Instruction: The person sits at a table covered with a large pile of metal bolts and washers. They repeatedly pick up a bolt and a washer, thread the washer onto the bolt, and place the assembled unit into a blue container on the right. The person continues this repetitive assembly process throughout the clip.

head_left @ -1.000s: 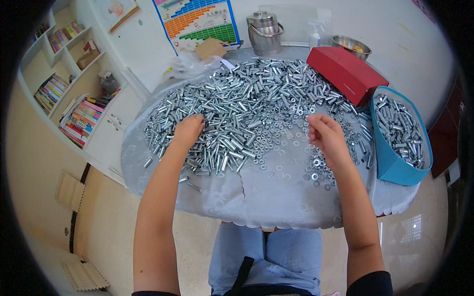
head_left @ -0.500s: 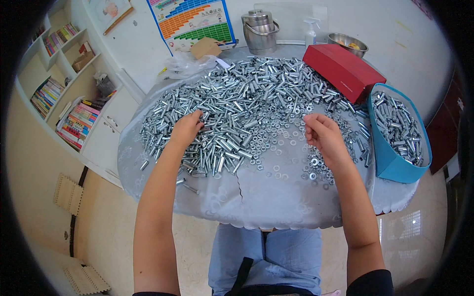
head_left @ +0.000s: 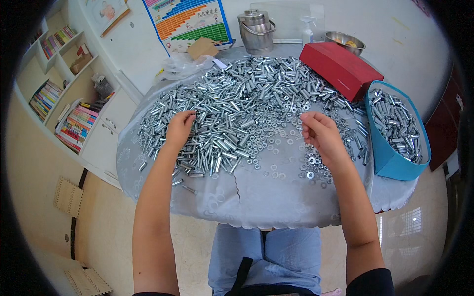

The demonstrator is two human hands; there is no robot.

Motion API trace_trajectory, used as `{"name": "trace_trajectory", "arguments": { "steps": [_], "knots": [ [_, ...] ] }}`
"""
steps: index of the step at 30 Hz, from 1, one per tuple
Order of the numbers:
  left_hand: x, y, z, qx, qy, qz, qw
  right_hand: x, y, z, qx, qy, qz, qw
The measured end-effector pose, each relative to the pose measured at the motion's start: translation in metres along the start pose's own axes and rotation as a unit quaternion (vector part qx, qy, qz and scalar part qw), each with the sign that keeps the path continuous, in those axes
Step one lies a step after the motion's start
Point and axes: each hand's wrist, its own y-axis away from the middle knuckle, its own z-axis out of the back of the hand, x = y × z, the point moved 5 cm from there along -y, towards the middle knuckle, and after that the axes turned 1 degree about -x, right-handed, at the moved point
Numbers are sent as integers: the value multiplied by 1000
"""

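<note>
A wide heap of silvery metal sleeves and bolts [head_left: 222, 106] covers the back and left of the table. At its left part is my left hand [head_left: 178, 129], thumb and fingertips drawn together over the pieces; whatever they pinch is too small to make out. To the right, my right hand [head_left: 322, 132] hovers above scattered washers and nuts [head_left: 316, 163], its fingers curled and thumb pressed to the forefinger. Anything in that pinch is hidden. More flat washers [head_left: 275, 143] lie between the two hands, at the heap's front edge.
At the right edge stands a blue fabric bin [head_left: 402, 170] filled with metal sleeves. Behind it a red box [head_left: 340, 69] rests by the heap. A steel lidded pail [head_left: 256, 32], a spray bottle [head_left: 307, 32], a metal bowl [head_left: 348, 40] and a plastic bag [head_left: 182, 66] line the back.
My left hand has shifted slightly left, its fingertips closer together over the heap. My right hand stays nearly in place with the same pinch. The whole view has moved a little.
</note>
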Motion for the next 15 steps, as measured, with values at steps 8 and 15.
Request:
{"name": "trace_trajectory", "arguments": {
  "steps": [8, 15],
  "knots": [
    [-5, -18, 22, -59, 122, 37, 990, -3, 0, 0, 6, 22, -6, 1000],
    [-23, -28, 23, -66, 232, 69, 968, -3, 0, -1, 16, 40, -1, 999]
  ]
}}
